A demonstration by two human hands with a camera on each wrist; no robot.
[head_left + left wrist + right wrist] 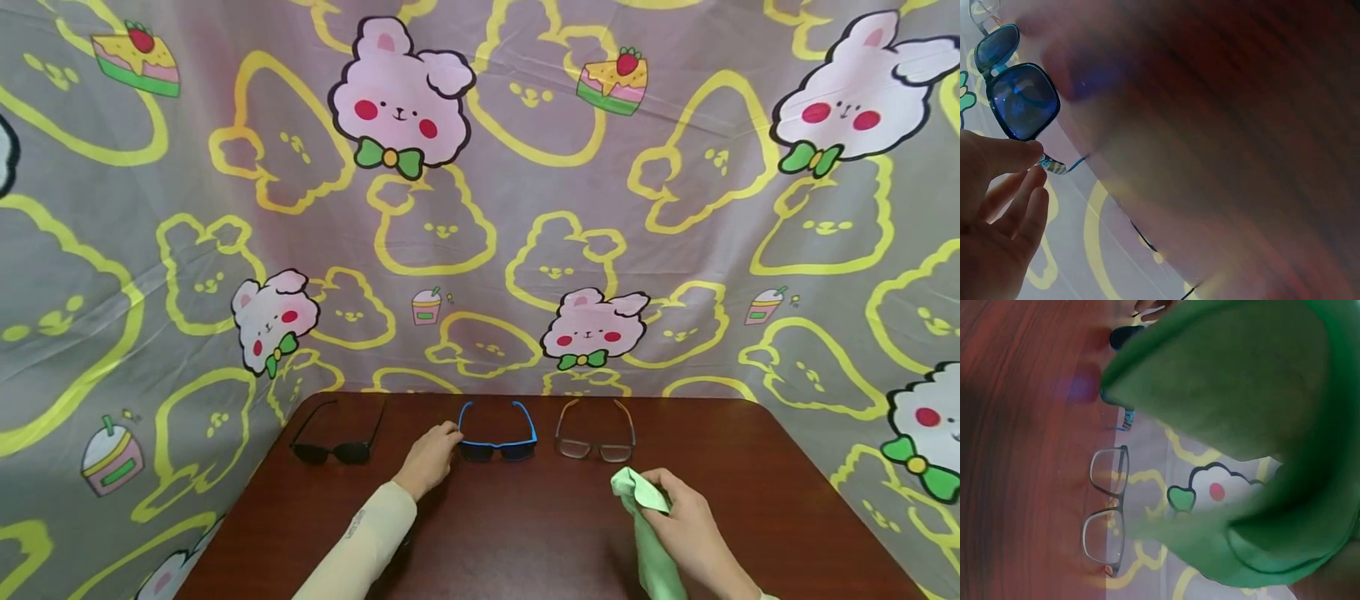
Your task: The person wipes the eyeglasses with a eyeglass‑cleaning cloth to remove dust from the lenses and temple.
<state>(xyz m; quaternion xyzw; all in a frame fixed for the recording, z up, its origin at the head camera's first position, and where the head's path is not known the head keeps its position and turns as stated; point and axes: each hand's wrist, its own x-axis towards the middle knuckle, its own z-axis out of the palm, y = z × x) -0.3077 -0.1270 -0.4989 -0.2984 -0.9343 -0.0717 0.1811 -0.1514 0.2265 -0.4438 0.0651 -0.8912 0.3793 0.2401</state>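
Blue-framed sunglasses (516,452) with dark lenses rest on the table, temples unfolded toward the back. My left hand (430,460) pinches their left front corner near the hinge between thumb and forefinger. In the left wrist view the thumb lies against that corner, below a bluish lens (1024,101), with the other fingers loosely bent. A light green cloth (655,550) hangs from my right hand (688,518), gripped between thumb and fingers in front of the clear glasses. Up close, the same cloth (1229,381) covers much of the right wrist view and hides most of that hand.
Black sunglasses (352,452) lie unfolded at the far left of the brown table (510,533). Clear-lensed glasses (617,452) with orange-brown temple ends lie to the right of the blue pair. A patterned curtain (480,250) surrounds the table at the back and sides.
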